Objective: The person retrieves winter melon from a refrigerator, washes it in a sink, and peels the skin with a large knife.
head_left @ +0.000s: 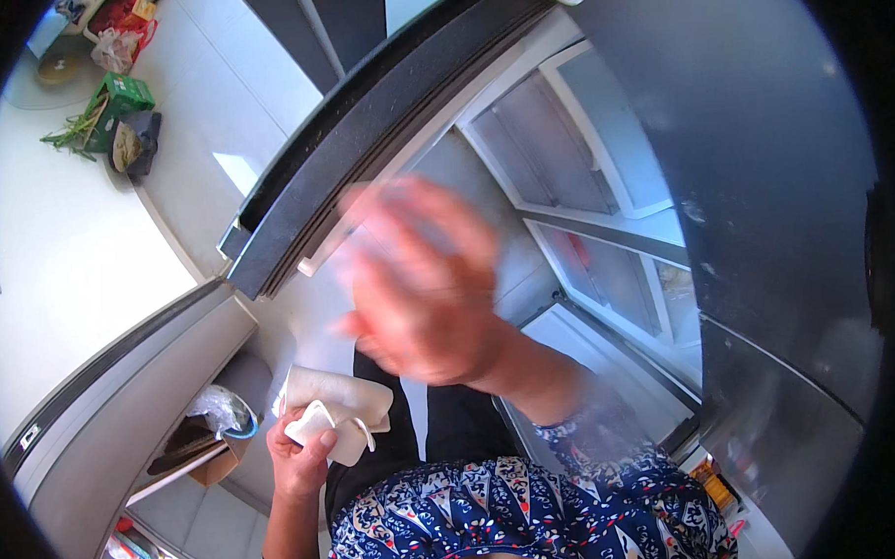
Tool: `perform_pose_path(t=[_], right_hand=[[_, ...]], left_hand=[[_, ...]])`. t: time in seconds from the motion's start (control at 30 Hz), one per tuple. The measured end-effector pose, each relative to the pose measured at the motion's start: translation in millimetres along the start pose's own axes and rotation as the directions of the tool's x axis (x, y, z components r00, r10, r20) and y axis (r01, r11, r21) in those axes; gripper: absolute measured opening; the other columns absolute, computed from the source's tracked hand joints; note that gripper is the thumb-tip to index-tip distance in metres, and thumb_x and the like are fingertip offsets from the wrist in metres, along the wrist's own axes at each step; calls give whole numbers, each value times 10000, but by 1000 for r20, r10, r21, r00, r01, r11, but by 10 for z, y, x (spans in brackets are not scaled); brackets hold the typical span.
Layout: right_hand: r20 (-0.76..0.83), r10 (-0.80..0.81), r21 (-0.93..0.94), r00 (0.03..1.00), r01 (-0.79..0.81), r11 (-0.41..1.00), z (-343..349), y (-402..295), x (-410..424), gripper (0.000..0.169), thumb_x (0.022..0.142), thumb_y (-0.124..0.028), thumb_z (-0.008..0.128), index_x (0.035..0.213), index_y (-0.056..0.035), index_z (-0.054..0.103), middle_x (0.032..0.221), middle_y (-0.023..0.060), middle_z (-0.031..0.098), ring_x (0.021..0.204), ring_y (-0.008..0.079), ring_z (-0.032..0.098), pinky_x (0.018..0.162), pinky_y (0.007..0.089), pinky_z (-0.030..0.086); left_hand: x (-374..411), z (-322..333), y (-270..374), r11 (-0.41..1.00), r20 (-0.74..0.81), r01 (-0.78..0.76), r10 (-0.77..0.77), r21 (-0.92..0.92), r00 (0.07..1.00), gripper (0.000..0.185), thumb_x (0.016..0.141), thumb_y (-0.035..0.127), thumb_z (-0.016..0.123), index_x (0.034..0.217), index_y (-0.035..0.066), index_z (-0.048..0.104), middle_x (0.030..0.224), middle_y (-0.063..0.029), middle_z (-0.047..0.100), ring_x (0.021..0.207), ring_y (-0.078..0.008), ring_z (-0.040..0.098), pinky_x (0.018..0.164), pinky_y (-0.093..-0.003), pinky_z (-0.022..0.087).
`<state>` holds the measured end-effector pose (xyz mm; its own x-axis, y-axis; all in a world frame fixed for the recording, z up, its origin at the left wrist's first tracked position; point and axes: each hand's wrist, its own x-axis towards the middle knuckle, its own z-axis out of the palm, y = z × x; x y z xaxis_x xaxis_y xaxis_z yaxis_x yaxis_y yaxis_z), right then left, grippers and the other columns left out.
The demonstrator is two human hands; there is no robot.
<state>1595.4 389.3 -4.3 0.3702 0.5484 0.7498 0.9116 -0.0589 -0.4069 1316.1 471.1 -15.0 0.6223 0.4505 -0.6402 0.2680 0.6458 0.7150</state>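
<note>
A roll of pale paper towel (340, 392) is gripped by my left hand (300, 455) at the lower left, together with a small white object with a loop, whose kind I cannot tell. My right hand (422, 288) is raised at the centre, blurred by motion, its fingers curled in front of the inner edge of an open refrigerator door (383, 126). Whether it holds or touches anything is not clear from the blur.
White-framed drawers (554, 143) show inside the refrigerator at the right. An open cabinet (220, 317) at the left holds a plastic bag and a cardboard box. On the floor at the upper left stand a green box (127, 92) with green stalks and several bags.
</note>
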Motion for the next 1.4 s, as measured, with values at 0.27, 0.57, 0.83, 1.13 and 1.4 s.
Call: perform_pose_path(t=[0.27, 0.57, 0.83, 1.13, 1.4], right_hand=[[444, 10, -238, 896, 107, 965, 571, -30, 362, 610, 920, -591, 473, 1029, -31, 691, 1042, 104, 635, 1103, 252, 529, 1151, 516, 230], [429, 305, -243, 850, -217, 945, -450, -232, -187, 421, 860, -418, 673, 744, -14, 662, 1038, 100, 640, 1027, 264, 587, 1101, 501, 348], [333, 564, -578, 756, -309, 755, -1267, 280, -817, 377, 765, -358, 784, 856, -21, 639, 922, 128, 623, 1023, 268, 602, 1123, 423, 333], [126, 890, -902, 438, -323, 287, -1692, 493, -1209, 247, 840, -237, 662, 968, -52, 764, 1241, 123, 578, 1321, 308, 396, 1111, 454, 251], [172, 951, -766, 258, -572, 294, -1705, 300, -2116, 280, 803, -283, 691, 964, -63, 756, 1197, 163, 599, 1225, 358, 465, 999, 461, 383]], left_hand=[[-285, -68, 394, 993, -18, -116, 116, -11, 993, 339, 727, 83, 765, 1028, -39, 668, 1043, -70, 655, 956, -170, 623, 897, -321, 471], [-393, -192, 1024, 975, 84, -221, 222, -26, 971, 294, 752, 58, 738, 1029, 0, 659, 970, -44, 674, 903, -136, 626, 850, -287, 473], [-452, -55, 1366, 931, 53, -366, 366, -9, 929, 356, 745, 71, 707, 1074, -29, 617, 975, -87, 669, 890, -190, 645, 862, -329, 512], [-408, -195, 1271, 905, 101, -426, 425, -8, 900, 459, 807, 114, 678, 1235, -12, 570, 1096, -155, 646, 990, -281, 639, 844, -417, 551], [-408, -88, 1254, 913, 121, -408, 405, 0, 906, 525, 809, 162, 690, 1277, -12, 526, 1146, -179, 616, 1027, -311, 620, 869, -449, 537]])
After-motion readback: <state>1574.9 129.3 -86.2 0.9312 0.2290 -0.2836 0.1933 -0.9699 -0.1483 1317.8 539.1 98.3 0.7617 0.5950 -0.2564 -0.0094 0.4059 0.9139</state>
